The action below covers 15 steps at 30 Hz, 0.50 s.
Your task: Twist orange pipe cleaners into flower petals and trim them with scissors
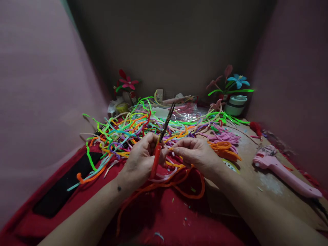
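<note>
My left hand (143, 155) is closed around red-handled scissors (155, 160), whose dark, narrow blades point up and away from me. The tips of the blades are slightly apart. Close by on the right, my right hand (196, 152) pinches the end of a thin yellow-orange pipe cleaner (171, 149), which meets the fingers of the left hand. How the left fingertips touch it is partly hidden. Below both hands, a long orange pipe cleaner (189, 195) loops over the red cloth (164, 218). A tangled heap of coloured pipe cleaners (128, 128) spreads behind them.
A pink glue gun (284, 171) lies on the board (248, 184) at right, near orange (224, 150) and pink bundles (222, 135). At left is a black flat object (64, 186). Pipe-cleaner flowers (128, 83) and a lidded pot (235, 105) stand at the back. Scraps dot the cloth.
</note>
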### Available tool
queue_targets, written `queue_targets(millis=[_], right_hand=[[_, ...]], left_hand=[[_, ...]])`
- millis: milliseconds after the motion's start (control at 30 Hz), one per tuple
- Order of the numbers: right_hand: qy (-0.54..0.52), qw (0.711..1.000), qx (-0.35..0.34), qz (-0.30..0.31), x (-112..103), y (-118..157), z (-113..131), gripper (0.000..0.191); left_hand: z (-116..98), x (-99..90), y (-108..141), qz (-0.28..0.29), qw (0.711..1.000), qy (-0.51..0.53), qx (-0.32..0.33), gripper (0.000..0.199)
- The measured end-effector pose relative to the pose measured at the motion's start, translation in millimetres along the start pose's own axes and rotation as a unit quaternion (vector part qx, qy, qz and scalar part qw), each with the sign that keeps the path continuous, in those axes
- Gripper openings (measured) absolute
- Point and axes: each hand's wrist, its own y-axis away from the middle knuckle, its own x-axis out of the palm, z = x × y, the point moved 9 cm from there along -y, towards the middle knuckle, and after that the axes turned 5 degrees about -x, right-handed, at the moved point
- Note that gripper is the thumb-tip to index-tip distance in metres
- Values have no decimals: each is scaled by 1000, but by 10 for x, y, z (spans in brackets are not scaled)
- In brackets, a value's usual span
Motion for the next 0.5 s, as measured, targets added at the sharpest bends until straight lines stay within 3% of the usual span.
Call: queue_targets(millis=[200,367,433,500], right_hand=[[-37,999,3,5,-22,-6,-27,19],[-62,998,10,-1,-23,0,-57,22],[-67,998,4,-1,-22,-5,-56,23],[-74,997,-2,-13,-47,-12,-45,24]], left_hand=[[0,-125,-34,-24,1000,13,5,26],[57,-118,-86,-10,1000,3,-4,25],[70,-110,-88,-6,1000,-20,5,22],[34,-166,-72,-42,995,-85,43,17]])
